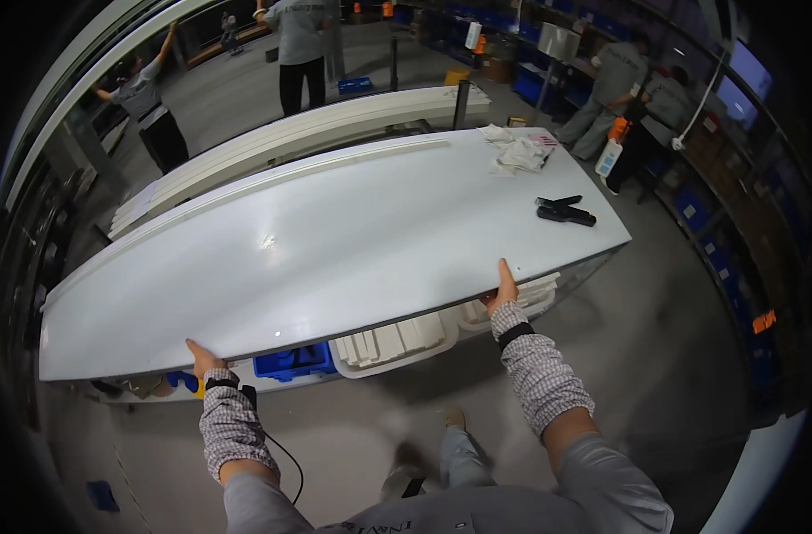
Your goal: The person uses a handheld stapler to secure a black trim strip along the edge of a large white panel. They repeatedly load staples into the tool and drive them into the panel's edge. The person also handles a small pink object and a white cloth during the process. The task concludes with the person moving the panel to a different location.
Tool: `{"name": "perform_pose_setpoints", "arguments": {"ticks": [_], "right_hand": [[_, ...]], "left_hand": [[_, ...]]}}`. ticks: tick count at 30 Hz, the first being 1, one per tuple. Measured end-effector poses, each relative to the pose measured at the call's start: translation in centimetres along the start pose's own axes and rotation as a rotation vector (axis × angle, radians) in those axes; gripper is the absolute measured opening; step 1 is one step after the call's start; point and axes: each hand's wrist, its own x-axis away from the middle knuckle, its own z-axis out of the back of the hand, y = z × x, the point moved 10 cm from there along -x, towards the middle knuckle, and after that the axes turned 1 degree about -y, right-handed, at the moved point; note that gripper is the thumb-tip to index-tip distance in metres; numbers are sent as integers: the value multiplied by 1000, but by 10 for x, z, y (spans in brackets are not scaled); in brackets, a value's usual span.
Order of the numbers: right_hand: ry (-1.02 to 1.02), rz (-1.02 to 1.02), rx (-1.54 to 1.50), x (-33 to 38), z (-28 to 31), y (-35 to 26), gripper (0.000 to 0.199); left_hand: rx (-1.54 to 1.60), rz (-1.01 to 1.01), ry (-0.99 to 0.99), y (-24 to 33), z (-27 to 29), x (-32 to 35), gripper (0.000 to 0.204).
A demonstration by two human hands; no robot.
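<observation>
A long white tabletop (353, 240) stretches across in front of me. My left hand (205, 360) holds its near edge toward the left, thumb on top and fingers tucked beneath. Further right, my right hand (502, 290) grips the same edge in the same way; its fingers are mostly hidden under the board. Along the far edge of the top lies a thin white strip (335, 167). A black clamp-like hand tool (566, 211) rests near the right end, and crumpled white cloth or paper (518, 153) sits behind it.
Under the top are a blue bin (294, 360) and a white tub (397, 345) of white pieces. Long white profiles (299, 133) lie beyond the table. Several people work farther off, among them one standing (301, 53) behind the profiles. Shelves with blue bins (691, 209) line the right.
</observation>
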Motion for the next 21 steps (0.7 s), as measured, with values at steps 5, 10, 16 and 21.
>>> {"name": "perform_pose_setpoints", "arguments": {"ticks": [5,10,16,21], "right_hand": [[37,0,20,-11,16,2,60],[84,-80,82,-14,30,8,56],[110,-86,135,-22,33,9,60],[84,-80,120,-10,23,5,58]], "left_hand": [[-33,138,-203,-11,-13,36,80],[-86,69,-63,-2,3,54,82],[-4,61,-101,3,1,80,84],[-38,109,-87,-7,10,57,81]]}}
